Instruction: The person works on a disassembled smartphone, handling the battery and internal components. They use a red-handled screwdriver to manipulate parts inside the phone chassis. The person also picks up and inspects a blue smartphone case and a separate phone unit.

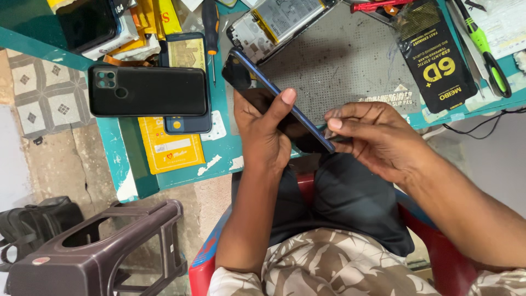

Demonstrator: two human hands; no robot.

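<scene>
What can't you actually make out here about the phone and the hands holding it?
Head view only:
- Blue phone: its far face is turned away; left hand covers its middle.
- Right hand: fingertips pinch at the phone's lower end; anything held there is too small to tell.
- Opened phone: cut off by the top edge.

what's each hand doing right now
Left hand: closed around the blue-edged smartphone.
Right hand: fingertips pinched at the phone's lower end; what they hold cannot be told.

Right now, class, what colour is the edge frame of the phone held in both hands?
Blue: the phone has a blue side frame with a dark face, seen clearly in the head view.
</scene>
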